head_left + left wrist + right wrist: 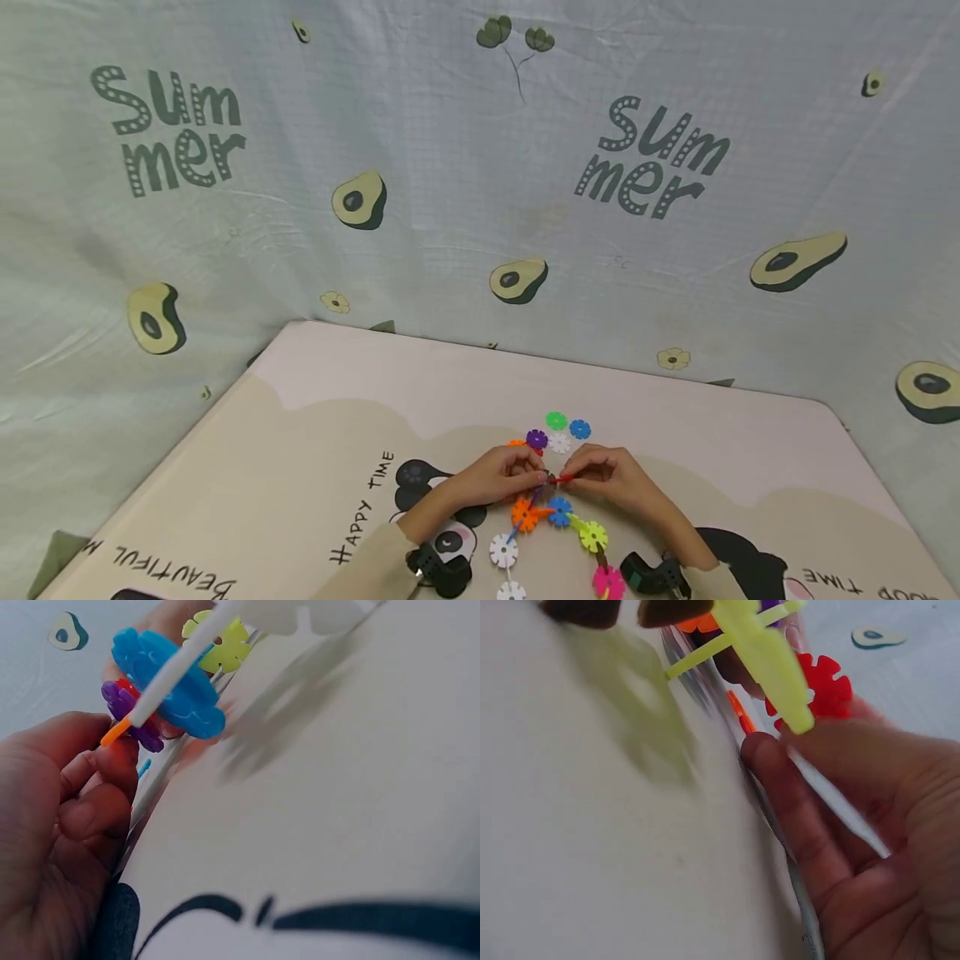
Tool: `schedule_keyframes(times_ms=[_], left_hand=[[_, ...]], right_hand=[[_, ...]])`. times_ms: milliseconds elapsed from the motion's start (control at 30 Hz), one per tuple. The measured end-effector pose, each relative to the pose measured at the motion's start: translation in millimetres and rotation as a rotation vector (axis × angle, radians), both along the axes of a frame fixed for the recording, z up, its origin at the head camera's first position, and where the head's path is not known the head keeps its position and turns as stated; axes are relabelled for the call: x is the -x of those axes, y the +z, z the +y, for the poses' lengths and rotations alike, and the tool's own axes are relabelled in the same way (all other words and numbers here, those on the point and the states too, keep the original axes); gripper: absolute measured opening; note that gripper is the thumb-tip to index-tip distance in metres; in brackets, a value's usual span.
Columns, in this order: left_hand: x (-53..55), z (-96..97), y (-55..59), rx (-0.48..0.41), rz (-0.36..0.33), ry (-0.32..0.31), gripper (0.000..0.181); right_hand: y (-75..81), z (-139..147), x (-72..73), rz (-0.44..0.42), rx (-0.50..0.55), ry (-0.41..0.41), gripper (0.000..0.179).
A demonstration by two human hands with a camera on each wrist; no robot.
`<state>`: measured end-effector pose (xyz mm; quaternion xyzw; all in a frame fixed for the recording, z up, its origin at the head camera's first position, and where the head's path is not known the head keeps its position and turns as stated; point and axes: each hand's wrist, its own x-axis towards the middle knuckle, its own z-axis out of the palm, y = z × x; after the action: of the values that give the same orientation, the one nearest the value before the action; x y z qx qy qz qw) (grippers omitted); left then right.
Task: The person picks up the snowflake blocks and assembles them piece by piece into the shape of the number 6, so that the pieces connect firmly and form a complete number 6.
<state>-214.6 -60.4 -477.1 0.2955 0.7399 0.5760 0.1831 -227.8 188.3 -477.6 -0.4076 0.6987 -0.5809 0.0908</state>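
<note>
Between the fingertips of my right hand [611, 477] is a red notched, flower-shaped interlocking disc [829, 686], held edge-on in the head view. Facing it, my left hand [504, 473] pinches a small dark disc [551, 479], mostly covered by the fingers; the red one meets it. Just below the left fingertips, a purple disc [536, 497] joins a chain of similar discs. This chain runs through an orange disc [525, 515], a blue disc [559, 512], a yellow-green disc [593, 536], a pink disc [609, 582] and white discs [503, 551].
Beyond the hands lie loose discs: green [556, 421], blue [580, 429], white [559, 443] and purple [536, 439]. Orange and red ones show partly behind the left hand. A panda-printed cloth [300, 467] covers the table, and a patterned curtain [435, 250] hangs behind it.
</note>
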Motion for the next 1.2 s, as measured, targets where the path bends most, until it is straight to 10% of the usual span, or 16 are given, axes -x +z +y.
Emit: schedule_keyframes(times_ms=[667, 1200], left_hand=[[0.0, -0.4, -2.8, -0.023, -0.066, 0.007, 0.016], [-0.1, -0.8, -1.8, -0.043, -0.087, -0.012, 0.016]], right_hand=[[6.4, -16, 11.9, -0.27, -0.195, -0.393, 0.039], [8.9, -17, 10.2, -0.233, -0.294, -0.442, 0.033]])
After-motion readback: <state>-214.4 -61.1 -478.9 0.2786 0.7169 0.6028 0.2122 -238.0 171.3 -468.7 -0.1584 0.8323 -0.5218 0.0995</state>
